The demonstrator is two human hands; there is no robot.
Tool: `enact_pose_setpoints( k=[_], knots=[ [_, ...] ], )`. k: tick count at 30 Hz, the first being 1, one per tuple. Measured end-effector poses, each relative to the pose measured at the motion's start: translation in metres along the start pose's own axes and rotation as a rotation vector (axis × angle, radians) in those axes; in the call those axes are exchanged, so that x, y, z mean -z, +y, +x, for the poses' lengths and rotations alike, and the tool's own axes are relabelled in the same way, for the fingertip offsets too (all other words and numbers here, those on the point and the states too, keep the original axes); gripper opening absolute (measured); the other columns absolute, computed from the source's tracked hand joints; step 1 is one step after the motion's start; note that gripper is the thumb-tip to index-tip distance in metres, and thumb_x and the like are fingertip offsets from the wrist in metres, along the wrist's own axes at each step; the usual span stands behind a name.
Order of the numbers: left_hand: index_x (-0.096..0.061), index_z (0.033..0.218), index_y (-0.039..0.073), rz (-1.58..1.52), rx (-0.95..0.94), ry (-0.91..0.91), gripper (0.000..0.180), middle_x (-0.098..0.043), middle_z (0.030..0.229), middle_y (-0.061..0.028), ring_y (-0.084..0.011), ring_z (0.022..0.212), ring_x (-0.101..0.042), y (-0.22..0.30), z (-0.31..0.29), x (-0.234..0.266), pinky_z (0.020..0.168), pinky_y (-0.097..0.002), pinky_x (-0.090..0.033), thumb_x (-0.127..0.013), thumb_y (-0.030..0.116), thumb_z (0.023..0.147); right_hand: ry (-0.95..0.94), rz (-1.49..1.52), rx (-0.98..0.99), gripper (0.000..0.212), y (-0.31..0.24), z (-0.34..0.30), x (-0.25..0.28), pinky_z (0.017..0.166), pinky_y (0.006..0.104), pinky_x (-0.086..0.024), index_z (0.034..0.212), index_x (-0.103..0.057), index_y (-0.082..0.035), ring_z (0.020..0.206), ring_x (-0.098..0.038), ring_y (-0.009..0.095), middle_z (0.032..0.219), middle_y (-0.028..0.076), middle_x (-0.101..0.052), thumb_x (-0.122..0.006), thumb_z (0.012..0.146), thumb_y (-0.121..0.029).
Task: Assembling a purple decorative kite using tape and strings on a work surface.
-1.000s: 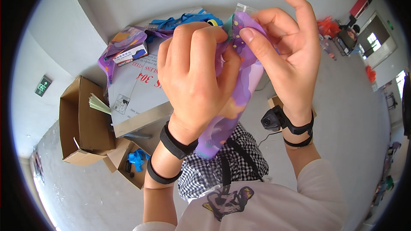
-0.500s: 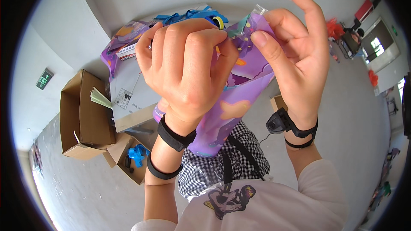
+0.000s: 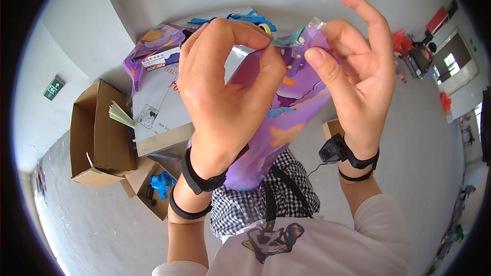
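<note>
A glossy purple plastic bag (image 3: 289,130) with orange, teal and yellow printed shapes hangs between my hands, its lower end over my checked clothing. My left hand (image 3: 220,87) pinches its top edge between thumb and forefinger, the other fingers curled. On the right side of the same edge, my right hand (image 3: 358,82) holds the bag between its thumb and bent fingers, with the forefinger raised away. A piece of clear film (image 3: 316,23) sticks up at the bag's top right corner. My left hand hides part of the bag's left side.
Behind my left hand stands a table with a white printed board (image 3: 158,107). On it lie more purple printed plastic (image 3: 153,43), a small box (image 3: 162,59) and blue straps (image 3: 250,18). Left of it are a tall brown carton (image 3: 94,138) and a low carton holding blue material (image 3: 162,184).
My left hand has turned, its fingers lifting so that a gap shows between thumb and forefinger. My right hand has dropped slightly with the bag's corner. More of the bag's front shows.
</note>
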State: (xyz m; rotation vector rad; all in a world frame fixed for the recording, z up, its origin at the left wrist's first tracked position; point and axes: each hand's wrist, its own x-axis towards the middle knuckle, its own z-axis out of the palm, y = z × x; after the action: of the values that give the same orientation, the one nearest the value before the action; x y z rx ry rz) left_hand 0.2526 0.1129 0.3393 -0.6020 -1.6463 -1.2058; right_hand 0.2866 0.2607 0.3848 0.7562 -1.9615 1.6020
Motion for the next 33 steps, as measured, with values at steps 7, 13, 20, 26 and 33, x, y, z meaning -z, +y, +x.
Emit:
enact_pose_setpoints(
  k=[7, 13, 20, 26, 33],
  knots=[
    [-0.057, 0.083, 0.000, -0.141, 0.136, -0.033, 0.012, -0.067, 0.090, -0.0082, -0.0132, 0.086, -0.062, 0.004, 0.003, 0.007, 0.081, -0.0258, -0.048, -0.063, -0.008, 0.077, -0.010, 0.027, -0.016, 0.062, 0.001, 0.000, -0.001, 0.081, 0.0225, -0.048, 0.143, -0.035, 0.000, 0.089, -0.060, 0.011, 0.097, 0.009, -0.063, -0.063, 0.088, 0.004],
    [-0.057, 0.084, 0.000, -0.347, 0.340, -0.074, 0.009, -0.066, 0.095, -0.0070, -0.0116, 0.088, -0.061, 0.005, 0.007, 0.014, 0.082, -0.0246, -0.048, -0.062, -0.006, 0.081, -0.025, 0.001, -0.017, 0.062, 0.002, 0.001, 0.002, 0.079, 0.0210, -0.046, 0.143, -0.035, 0.000, 0.088, -0.060, 0.011, 0.096, 0.009, -0.063, -0.064, 0.088, 0.003],
    [-0.060, 0.091, -0.001, -0.704, 0.737, -0.158, 0.004, -0.065, 0.087, -0.0025, -0.0088, 0.083, -0.061, -0.001, 0.020, 0.028, 0.077, -0.0228, -0.049, -0.062, 0.001, 0.088, -0.016, 0.018, -0.063, 0.061, 0.003, 0.004, 0.002, 0.079, 0.0215, -0.047, 0.142, -0.036, 0.001, 0.088, -0.061, 0.011, 0.097, 0.009, -0.064, -0.064, 0.088, 0.003],
    [-0.066, 0.106, -0.001, -0.330, 0.374, -0.248, 0.020, -0.067, 0.103, -0.0075, -0.0134, 0.098, -0.060, 0.006, 0.030, 0.030, 0.087, -0.0253, -0.047, -0.059, 0.006, 0.088, -0.040, 0.046, -0.104, 0.063, 0.002, 0.006, 0.000, 0.081, 0.0228, -0.047, 0.143, -0.035, 0.001, 0.090, -0.062, 0.013, 0.097, 0.010, -0.065, -0.063, 0.087, 0.005],
    [-0.067, 0.094, -0.002, -0.341, 0.447, -0.509, 0.017, -0.068, 0.092, -0.0033, -0.0110, 0.088, -0.061, 0.007, 0.038, 0.031, 0.079, -0.0238, -0.049, -0.076, 0.004, 0.081, -0.069, 0.061, -0.123, 0.064, 0.005, 0.004, -0.004, 0.081, 0.0237, -0.048, 0.143, -0.033, 0.000, 0.091, -0.062, 0.013, 0.095, 0.010, -0.065, -0.061, 0.087, 0.008]
  ],
)
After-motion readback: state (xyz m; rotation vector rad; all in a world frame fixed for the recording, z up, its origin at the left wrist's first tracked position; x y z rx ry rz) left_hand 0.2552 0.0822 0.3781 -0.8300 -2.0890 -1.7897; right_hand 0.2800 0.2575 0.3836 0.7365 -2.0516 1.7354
